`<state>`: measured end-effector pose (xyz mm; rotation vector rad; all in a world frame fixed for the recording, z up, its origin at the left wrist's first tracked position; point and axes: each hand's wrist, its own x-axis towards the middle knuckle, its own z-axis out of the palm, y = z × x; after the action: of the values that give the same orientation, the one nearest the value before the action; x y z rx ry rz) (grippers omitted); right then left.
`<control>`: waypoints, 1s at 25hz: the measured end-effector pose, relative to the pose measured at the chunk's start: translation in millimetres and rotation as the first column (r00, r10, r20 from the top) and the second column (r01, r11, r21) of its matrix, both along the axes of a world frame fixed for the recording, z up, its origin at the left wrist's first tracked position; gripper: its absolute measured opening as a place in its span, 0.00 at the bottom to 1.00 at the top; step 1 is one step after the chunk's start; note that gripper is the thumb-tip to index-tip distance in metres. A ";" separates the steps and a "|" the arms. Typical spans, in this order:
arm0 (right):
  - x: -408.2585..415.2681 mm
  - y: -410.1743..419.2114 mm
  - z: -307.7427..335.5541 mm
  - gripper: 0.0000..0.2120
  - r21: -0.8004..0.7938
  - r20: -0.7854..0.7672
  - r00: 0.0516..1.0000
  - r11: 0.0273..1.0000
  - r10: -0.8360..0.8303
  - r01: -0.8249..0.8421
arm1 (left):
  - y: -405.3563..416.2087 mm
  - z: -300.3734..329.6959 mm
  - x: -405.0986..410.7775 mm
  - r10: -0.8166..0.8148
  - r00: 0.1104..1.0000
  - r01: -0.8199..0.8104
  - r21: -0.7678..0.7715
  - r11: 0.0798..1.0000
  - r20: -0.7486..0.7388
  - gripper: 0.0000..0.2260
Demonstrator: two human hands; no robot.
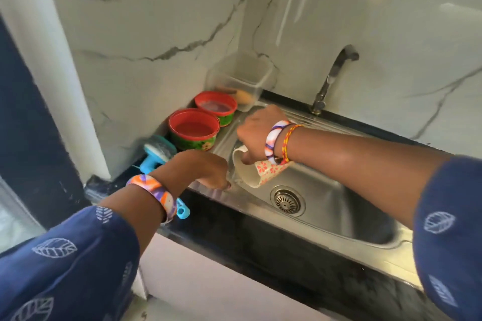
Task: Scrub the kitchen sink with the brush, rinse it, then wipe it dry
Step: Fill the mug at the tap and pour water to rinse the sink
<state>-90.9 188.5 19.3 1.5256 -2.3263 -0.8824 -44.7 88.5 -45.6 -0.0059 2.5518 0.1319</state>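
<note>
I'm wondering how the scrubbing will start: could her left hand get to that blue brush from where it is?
Probably yes. The left hand holds nothing and the blue brush lies just beside its wrist on the counter, with nothing between them.

Brush [156,156] handle behind left wrist.

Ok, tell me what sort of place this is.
Most likely a home kitchen: a steel sink set in a dark counter, a tap against marble-look wall tiles, and a floral mug gripped by the right hand.

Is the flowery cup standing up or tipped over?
Tipped over. The cream, pink-flowered ceramic cup lies sideways over the steel sink, mouth facing left, held by the right hand.
</note>
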 end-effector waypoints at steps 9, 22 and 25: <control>-63.1 51.4 10.9 0.16 -0.246 -0.074 0.985 0.960 -0.156 0.133 | 12.5 14.5 -56.8 0.008 0.998 -0.011 -0.049 0.999 -0.067 0.16; -187.8 208.4 -66.5 0.21 -0.432 0.847 0.431 0.069 -0.312 0.899 | 111.8 43.5 -310.8 0.252 0.663 -0.190 0.166 0.968 -0.705 0.11; -212.5 196.4 -75.0 0.19 -0.381 0.918 0.373 -0.042 -0.135 0.923 | 127.3 35.7 -362.5 0.223 0.656 -0.232 0.089 0.969 -0.721 0.14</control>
<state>-303.4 384.9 -55.7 0.0072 -2.9528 1.2990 -407.2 215.8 -9.9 -0.3529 3.3556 0.2623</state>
